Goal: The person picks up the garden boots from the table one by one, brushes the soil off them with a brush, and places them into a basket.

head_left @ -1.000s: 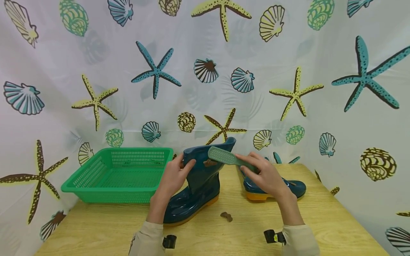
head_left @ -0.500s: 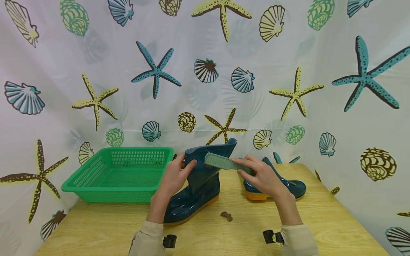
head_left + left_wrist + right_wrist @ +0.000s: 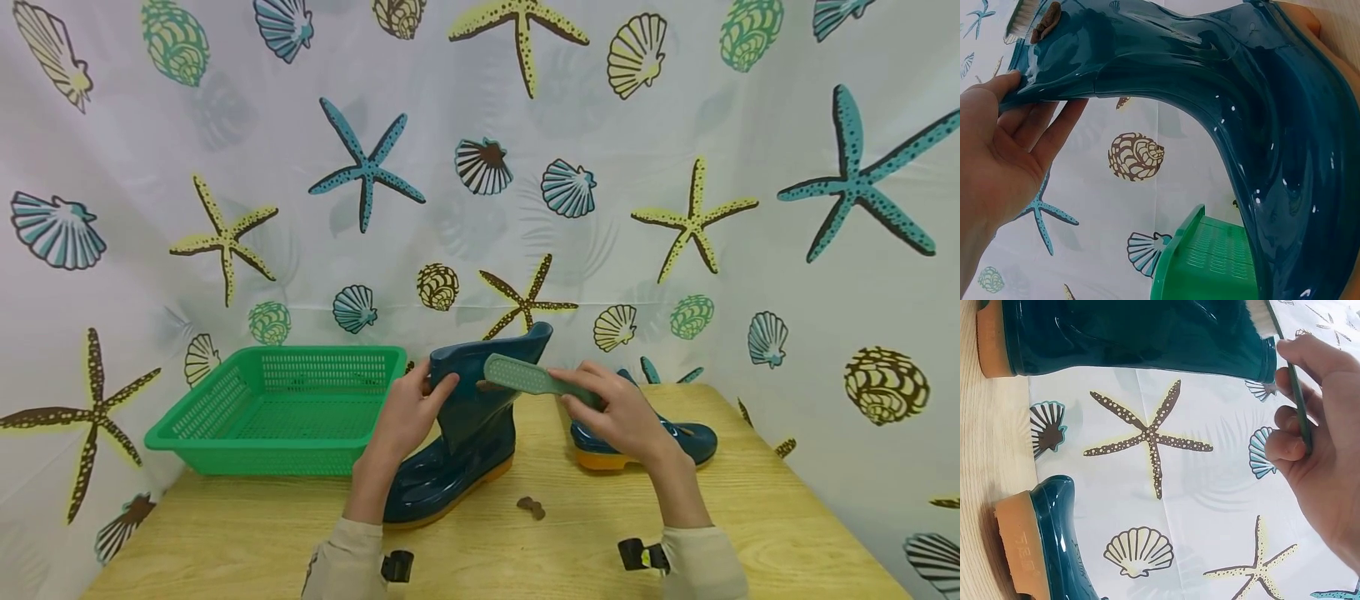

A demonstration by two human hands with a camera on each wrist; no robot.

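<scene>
Your left hand (image 3: 408, 412) pinches the glossy blue rubber boot (image 3: 476, 425); your right hand (image 3: 618, 412) grips the green white-bristled brush (image 3: 521, 375). Heel marks (image 3: 1024, 553) on the second blue boot (image 3: 1055, 534) are illegible.

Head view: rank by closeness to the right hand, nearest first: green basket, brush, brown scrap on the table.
1. Brush: held in the right hand.
2. Brown scrap: on the table, lower left of the hand.
3. Green basket: far left.
</scene>
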